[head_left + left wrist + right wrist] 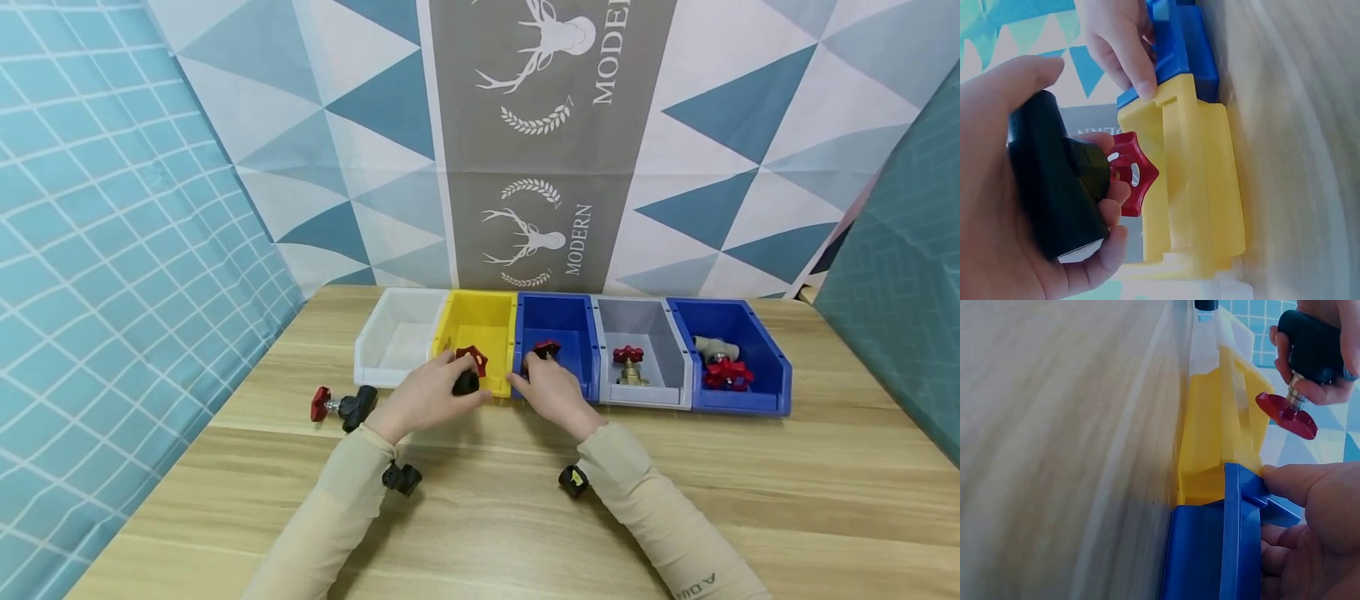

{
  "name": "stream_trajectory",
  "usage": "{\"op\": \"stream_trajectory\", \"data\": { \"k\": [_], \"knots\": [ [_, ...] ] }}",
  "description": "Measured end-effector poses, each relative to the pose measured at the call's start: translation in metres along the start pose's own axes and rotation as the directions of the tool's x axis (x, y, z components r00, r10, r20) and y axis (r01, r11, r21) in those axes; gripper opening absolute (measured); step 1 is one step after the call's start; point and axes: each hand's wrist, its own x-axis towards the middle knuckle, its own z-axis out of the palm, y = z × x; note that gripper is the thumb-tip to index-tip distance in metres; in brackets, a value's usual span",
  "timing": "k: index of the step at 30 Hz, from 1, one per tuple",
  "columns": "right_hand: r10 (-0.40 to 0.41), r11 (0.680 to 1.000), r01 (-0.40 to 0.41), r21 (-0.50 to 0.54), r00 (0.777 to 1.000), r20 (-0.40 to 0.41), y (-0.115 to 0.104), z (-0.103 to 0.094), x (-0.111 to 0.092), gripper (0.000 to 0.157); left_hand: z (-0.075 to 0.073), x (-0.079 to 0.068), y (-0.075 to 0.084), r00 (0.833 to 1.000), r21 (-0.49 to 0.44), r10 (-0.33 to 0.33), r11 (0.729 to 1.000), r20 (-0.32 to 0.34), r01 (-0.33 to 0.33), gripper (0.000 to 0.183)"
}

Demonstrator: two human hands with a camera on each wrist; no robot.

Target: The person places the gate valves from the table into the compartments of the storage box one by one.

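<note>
My left hand (427,396) grips a black valve (1054,181) with a red handwheel (1132,175), held at the front of the yellow bin (491,312). In the left wrist view, the fingers curl round the black body and the handwheel points toward the bin. My right hand (555,393) reaches over the front of the blue bin (1197,550) beside it. Its thumb (1288,481) touches the corner where the yellow and blue bins meet; the other fingertips are hidden behind the blue wall. Just beyond that hand, another red handwheel (550,346) shows inside the blue bin.
Left of the yellow bin stands a white bin (405,333). To the right are a grey bin (660,333) with a brass valve (632,371) and a second blue bin (780,387) with red-handled valves (727,373). Another black valve (352,408) lies on the wooden table (480,550).
</note>
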Motion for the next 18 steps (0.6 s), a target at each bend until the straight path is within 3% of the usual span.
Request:
{"op": "stream_trajectory", "data": {
  "k": [10, 15, 18],
  "knots": [
    [0.010, 1.000, -0.009, -0.006, 1.000, 0.004, -0.002, 0.001, -0.001, 0.034, 0.000, 0.020, -0.009, 0.996, -0.065, -0.092, 0.994, 0.004, 0.092, 0.035],
    [-0.004, 1.000, 0.004, -0.004, 1.000, -0.015, -0.001, 0.001, -0.001, 0.032, 0.007, 0.028, -0.013, 0.993, -0.135, -0.115, 0.984, -0.007, 0.113, 0.032],
    [-0.006, 1.000, 0.006, -0.005, 1.000, -0.020, 0.000, 0.001, -0.001, 0.032, 0.010, 0.033, -0.010, 0.993, -0.131, -0.117, 0.985, -0.027, 0.113, 0.032]
  ]
}}
